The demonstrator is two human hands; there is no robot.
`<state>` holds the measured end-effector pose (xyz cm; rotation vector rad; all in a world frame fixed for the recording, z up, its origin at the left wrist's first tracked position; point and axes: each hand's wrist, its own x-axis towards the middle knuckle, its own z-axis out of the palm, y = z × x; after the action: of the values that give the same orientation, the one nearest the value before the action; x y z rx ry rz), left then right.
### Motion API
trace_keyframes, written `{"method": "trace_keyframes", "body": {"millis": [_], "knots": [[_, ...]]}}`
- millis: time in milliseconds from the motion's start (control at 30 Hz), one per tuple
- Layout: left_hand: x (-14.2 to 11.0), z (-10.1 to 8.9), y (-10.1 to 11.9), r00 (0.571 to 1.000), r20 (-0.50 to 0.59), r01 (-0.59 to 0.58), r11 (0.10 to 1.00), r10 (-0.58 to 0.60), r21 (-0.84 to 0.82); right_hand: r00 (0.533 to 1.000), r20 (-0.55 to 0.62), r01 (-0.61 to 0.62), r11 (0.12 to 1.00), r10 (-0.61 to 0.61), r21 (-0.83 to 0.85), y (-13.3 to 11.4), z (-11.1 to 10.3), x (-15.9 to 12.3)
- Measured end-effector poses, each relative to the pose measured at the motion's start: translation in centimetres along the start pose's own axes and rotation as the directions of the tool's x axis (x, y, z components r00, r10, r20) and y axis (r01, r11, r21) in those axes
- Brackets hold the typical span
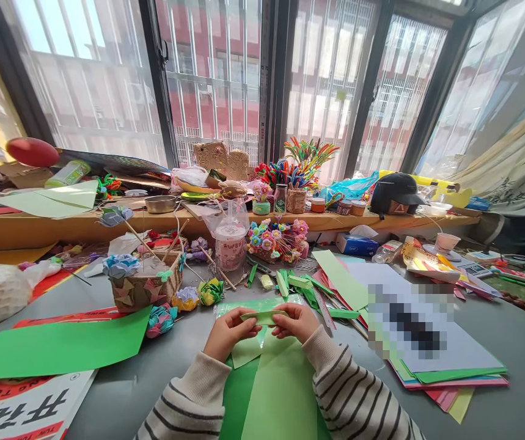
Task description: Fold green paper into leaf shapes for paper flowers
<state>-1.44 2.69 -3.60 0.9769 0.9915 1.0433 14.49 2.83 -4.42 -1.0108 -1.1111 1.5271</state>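
Between my two hands I hold a narrow folded strip of light green paper (pixel 264 318) level above the table. My left hand (pixel 230 333) pinches its left end between thumb and fingers. The right end is pinched the same way by my right hand (pixel 296 322). Beneath them lies a large light green paper sheet (pixel 285 385), over a darker green sheet (pixel 237 403). Just beyond the hands is a clear plastic sleeve (pixel 239 304). Folded green paper strips (pixel 305 284) are heaped behind my right hand.
At left stand a basket with paper flowers (pixel 145 287) and a bright green sheet (pixel 60 342). A lidded plastic cup (pixel 231 244) and a bunch of small flowers (pixel 278 238) are farther back. Stacked coloured paper (pixel 468 348) lies right. The window ledge (pixel 189 223) holds jars and pipe cleaners.
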Motion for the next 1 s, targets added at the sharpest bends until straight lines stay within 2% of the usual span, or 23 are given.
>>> {"method": "trace_keyframes", "body": {"millis": [200, 367, 500, 633, 800, 900, 1000], "knots": [[-0.1, 0.2, 0.1, 0.998, -0.052, 0.021, 1.0, -0.022, -0.015, 0.999, 0.017, -0.034, 0.995, 0.032, 0.09, 0.0, 0.4, -0.1], [-0.3, 0.5, 0.0, 0.995, -0.087, 0.037, 0.997, -0.042, -0.061, 1.0, 0.014, -0.009, 0.997, 0.008, 0.073, 0.2, 1.0, -0.3], [-0.3, 0.6, 0.0, 0.994, -0.099, 0.05, 0.998, -0.055, -0.043, 0.992, -0.052, 0.114, 0.991, -0.118, -0.069, 0.5, 1.2, -0.2], [-0.4, 0.7, 0.1, 0.994, -0.098, 0.054, 0.998, -0.056, -0.019, 0.962, -0.086, 0.23, 0.938, -0.26, -0.259, 0.8, 1.2, -0.1], [-0.5, 0.7, 0.2, 0.996, -0.049, 0.072, 0.996, -0.074, -0.05, 0.939, -0.064, 0.301, 0.897, -0.339, -0.324, 0.7, 1.5, -0.3], [-0.5, 0.5, 0.2, 0.994, -0.036, 0.103, 0.99, -0.107, -0.098, 0.904, -0.027, 0.37, 0.814, -0.426, -0.448, 0.3, 1.7, -0.7], [-0.4, 0.4, 0.2, 0.992, -0.051, 0.113, 0.988, -0.119, -0.103, 0.821, 0.057, 0.471, 0.616, -0.569, -0.631, -0.1, 1.9, -1.1]]}}
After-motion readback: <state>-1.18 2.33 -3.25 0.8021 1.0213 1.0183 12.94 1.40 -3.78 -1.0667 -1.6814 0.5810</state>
